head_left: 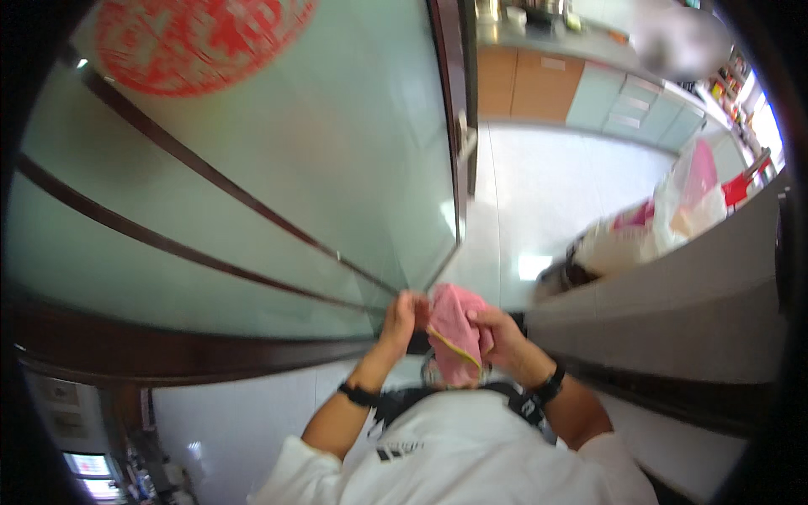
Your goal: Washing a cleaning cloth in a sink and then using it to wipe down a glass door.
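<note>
A pink cloth (457,324) with a yellow-edged hem hangs in front of my body, bunched at the top. My right hand (503,338) grips it from the right, the thumb lying over the fabric. Just left of the cloth is my left hand (406,318), beside the lower corner of a frosted glass door (337,168) in a dark frame. Its fingers are blurred, and whether they touch the cloth or hold anything is unclear. Each wrist wears a black band.
Beyond the doorway, a pale tiled floor (539,177) leads to kitchen cabinets (547,84) under a counter. Plastic bags (648,231) sit by the wall (656,311) on the right. The door carries a handle (465,139) and a round red decoration (198,38).
</note>
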Demonstrator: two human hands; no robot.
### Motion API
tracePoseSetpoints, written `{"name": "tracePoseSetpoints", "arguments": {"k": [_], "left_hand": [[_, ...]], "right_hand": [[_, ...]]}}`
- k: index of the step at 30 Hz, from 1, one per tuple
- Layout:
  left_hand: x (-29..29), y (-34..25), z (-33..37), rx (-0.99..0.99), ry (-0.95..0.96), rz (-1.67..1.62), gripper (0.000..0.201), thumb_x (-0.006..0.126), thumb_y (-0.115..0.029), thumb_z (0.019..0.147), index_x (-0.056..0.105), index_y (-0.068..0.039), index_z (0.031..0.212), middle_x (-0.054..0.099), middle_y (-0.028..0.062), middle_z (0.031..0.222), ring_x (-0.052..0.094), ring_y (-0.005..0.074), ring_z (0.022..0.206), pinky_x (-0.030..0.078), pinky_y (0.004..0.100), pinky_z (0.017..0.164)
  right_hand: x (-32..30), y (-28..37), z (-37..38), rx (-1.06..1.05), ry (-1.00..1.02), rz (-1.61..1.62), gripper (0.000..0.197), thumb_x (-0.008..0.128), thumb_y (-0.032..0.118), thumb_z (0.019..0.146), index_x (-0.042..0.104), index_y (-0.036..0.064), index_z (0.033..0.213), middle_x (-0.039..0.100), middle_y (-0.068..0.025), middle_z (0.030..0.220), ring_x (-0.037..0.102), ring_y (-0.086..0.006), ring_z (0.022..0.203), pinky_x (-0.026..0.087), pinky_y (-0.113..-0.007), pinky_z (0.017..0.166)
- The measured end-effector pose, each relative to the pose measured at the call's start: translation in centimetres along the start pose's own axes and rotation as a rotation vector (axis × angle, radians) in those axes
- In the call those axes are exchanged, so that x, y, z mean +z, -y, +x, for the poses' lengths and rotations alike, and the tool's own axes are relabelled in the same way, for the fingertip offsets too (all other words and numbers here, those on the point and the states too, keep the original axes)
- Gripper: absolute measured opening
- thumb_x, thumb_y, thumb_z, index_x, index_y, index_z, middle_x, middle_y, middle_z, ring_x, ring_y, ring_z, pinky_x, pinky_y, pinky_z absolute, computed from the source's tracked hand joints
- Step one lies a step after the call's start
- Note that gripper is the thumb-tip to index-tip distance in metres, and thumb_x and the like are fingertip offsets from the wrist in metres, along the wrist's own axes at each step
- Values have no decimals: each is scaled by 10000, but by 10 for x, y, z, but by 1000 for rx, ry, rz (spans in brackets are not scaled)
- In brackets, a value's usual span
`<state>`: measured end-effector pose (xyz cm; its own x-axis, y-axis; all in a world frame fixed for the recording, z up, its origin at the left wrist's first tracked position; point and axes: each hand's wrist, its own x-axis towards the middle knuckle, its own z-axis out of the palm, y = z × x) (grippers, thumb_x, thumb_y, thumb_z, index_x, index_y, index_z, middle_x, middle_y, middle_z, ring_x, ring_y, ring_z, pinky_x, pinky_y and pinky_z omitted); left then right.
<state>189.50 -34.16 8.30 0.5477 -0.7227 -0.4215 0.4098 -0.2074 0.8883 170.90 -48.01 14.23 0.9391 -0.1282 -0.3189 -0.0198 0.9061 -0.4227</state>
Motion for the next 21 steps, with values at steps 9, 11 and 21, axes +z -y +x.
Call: {"name": "tracePoseSetpoints", "arguments": {"k": [9, 11, 21], "left_hand": [[-133, 65, -96, -235, 5, 61, 682, 204, -520, 1068, 638, -4, 1167, 689, 84, 916, 678, 191, 836, 555, 323, 764], [-120, 43, -110, -223, -92, -30, 491, 340, -478, 1035, 649, -104, 1110, 702, 51, 838, 637, 168, 679, 507, 302, 596], [-142, 89, -105, -126, -291, -276, 577, 270, -550, 1055, 663, -129, 1019, 698, 41, 783, 618, 186, 583, 502, 347, 493]], "right_hand": [[68, 70, 96, -884, 0, -364, 370, 513, 302, 1070, 569, 49, 1334, 538, 17, 882, 415, -54, 633, 347, -196, 540], [89, 90, 131, -1035, -125, -425, 298, 532, 306, 1068, 609, 75, 1240, 509, 55, 859, 400, -33, 675, 339, -190, 608], [244, 90, 203, -1631, 140, -1100, 445, 574, 233, 1017, 566, 25, 1410, 375, -285, 1562, 334, -409, 1474, 197, -458, 1213]]}}
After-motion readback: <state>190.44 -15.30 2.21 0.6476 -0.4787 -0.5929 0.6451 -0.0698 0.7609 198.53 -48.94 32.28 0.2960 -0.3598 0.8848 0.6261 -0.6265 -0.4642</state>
